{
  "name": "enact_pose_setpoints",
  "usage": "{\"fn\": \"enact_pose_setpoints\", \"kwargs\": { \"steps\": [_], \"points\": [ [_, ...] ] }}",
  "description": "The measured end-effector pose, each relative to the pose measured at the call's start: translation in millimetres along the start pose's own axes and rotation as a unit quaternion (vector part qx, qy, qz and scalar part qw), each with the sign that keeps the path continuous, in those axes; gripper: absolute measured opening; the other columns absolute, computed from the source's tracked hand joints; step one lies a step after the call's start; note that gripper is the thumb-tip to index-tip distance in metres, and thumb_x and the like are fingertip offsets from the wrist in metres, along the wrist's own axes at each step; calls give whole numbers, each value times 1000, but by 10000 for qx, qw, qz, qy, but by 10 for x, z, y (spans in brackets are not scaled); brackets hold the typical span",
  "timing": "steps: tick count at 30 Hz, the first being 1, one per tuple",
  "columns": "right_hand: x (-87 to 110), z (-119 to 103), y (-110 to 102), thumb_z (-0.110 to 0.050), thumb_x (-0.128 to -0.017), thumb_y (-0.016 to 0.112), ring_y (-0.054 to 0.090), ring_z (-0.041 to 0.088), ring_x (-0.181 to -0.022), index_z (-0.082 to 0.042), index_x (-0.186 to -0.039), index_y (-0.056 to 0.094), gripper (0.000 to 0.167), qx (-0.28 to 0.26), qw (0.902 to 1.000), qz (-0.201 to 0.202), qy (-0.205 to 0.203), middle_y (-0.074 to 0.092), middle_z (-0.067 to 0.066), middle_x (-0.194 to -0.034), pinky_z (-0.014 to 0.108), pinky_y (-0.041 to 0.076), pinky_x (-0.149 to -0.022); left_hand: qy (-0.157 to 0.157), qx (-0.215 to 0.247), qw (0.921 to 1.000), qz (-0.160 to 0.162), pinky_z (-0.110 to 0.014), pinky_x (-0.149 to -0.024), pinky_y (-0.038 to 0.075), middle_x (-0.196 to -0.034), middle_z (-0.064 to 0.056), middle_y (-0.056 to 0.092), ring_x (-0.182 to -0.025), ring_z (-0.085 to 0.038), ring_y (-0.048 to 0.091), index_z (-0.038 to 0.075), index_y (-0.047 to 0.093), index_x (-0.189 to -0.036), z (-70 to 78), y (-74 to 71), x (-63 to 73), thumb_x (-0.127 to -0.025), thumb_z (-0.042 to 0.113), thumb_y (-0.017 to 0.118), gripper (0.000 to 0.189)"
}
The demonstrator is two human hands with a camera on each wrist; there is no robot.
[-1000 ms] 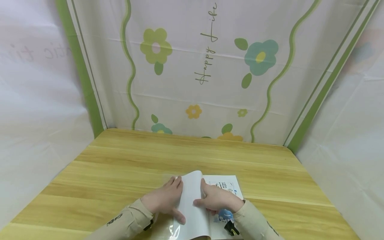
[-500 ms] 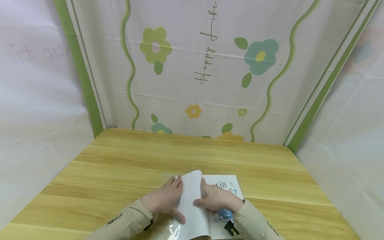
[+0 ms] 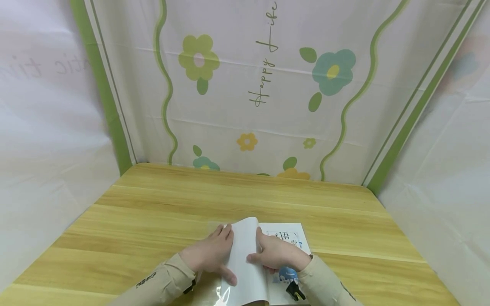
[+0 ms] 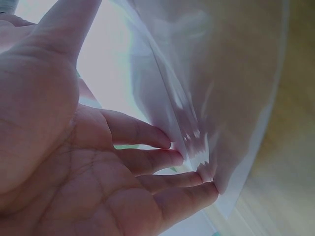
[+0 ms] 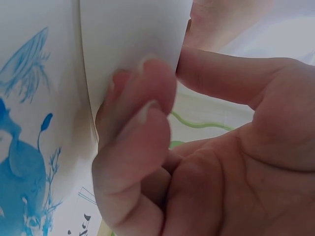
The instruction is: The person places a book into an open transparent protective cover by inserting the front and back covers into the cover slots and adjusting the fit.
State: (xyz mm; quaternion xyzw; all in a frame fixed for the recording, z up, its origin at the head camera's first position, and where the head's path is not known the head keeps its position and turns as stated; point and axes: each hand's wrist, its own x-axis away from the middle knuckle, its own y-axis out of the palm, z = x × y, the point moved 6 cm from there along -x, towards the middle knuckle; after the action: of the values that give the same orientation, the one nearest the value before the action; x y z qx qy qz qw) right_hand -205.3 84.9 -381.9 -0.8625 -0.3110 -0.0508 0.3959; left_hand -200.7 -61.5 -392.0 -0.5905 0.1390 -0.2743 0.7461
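Observation:
A paper book lies opened on the table, its white title page (image 3: 302, 233) with Chinese characters and a blue drawing facing up on the right. Its white cover (image 3: 244, 238) stands lifted and bowed in the middle. My right hand (image 3: 281, 253) pinches that cover, thumb on the left face and curled fingers (image 5: 133, 162) behind it. On the cover's left side my left hand (image 3: 210, 255) rests with extended fingers, its fingertips touching a clear plastic sheet (image 4: 241, 73). This sheet wraps the cover's outer edge and reaches onto the table.
A wooden table (image 3: 153, 212) extends behind and to both sides of the book. White curtains with printed flowers (image 3: 199, 59) hang at the back and sides. A small black clip-like piece (image 3: 295, 291) shows by the right sleeve (image 3: 325, 280).

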Motion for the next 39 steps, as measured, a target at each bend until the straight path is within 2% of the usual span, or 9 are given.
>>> {"fn": "enact_pose_setpoints", "kwargs": {
  "steps": [9, 17, 27, 39],
  "points": [
    [-2, 0, -3, -25, -93, 69, 40, 11, -38, 15, -150, 7, 93, 9, 10000, -12, 15, 49, 2, -50, 25, 36, -37, -60, 9, 9999, -94, -53, -112, 27, -149, -36, 27, -135, -53, 27, -19, 30, -143, -1, 9, -5, -59, 66, 80, 129],
    [-21, -3, -1, -25, -93, 69, 40, 11, -37, 15, -150, 6, 93, 90, 10000, -27, -11, 49, 2, -50, 26, 36, -36, 70, -75, 9999, 48, -52, -112, 28, -146, -38, 30, -135, -53, 29, -21, 31, -141, -11, -4, 4, -59, 65, 82, 130],
    [-35, -14, -13, -25, -93, 69, 40, 11, -37, 15, -150, 7, 94, 157, 9999, 15, -9, 50, 2, -50, 24, 37, -36, 130, -89, 9999, 0, -51, -112, 28, -147, -37, 30, -135, -52, 29, -21, 31, -141, -7, -9, -3, -60, 65, 82, 128],
    [-27, -2, 8, -23, -92, 70, 41, 11, -36, 15, -150, 4, 96, -20, 10000, 4, -24, 51, 3, -51, 23, 37, -35, 84, -79, 9999, -54, -51, -112, 29, -147, -37, 30, -135, -53, 29, -20, 32, -141, 2, -11, -2, -60, 66, 82, 127]
  ]
}}
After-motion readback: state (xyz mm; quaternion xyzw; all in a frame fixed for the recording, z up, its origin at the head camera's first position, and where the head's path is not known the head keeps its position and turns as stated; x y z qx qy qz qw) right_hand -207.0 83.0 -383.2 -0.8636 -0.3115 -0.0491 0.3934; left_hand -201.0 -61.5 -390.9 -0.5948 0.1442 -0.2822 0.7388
